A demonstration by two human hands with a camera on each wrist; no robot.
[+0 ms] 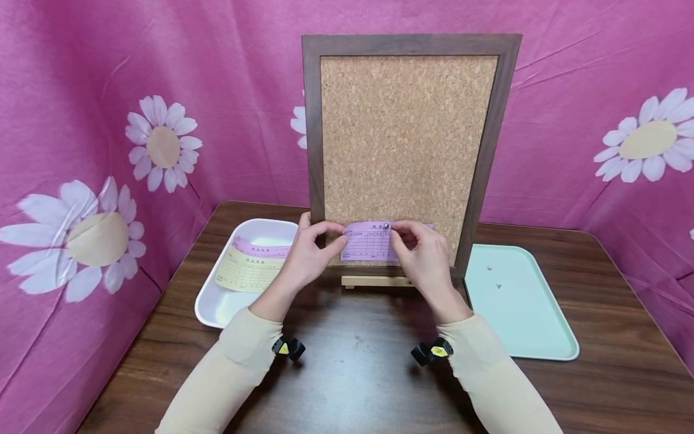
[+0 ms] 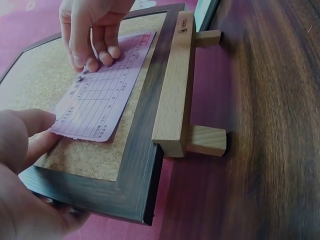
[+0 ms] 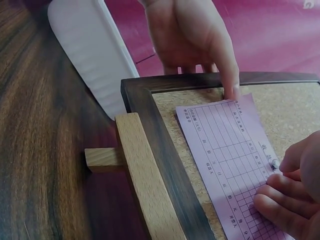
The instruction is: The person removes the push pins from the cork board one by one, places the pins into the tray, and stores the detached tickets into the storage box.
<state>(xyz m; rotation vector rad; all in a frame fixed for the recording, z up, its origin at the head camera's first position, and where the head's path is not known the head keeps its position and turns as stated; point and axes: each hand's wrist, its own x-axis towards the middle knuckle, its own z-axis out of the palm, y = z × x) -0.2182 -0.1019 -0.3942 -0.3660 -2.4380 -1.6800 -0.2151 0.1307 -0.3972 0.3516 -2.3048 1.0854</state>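
Note:
A pink receipt slip with a printed grid lies against the cork board, low inside its dark wooden frame. My left hand pinches the slip's left edge with thumb and index finger. Its other fingers reach behind the frame, partly hidden. A small silvery pushpin stands at the slip's upper edge, around its middle. My right hand has curled fingertips right at this pushpin and covers part of the slip's right half. The slip's red-marked corner shows in the left wrist view.
Left of the board, a white tray holds a yellow slip over a pink one. A mint tray with small pins sits at the right. The board rests on a wooden easel ledge.

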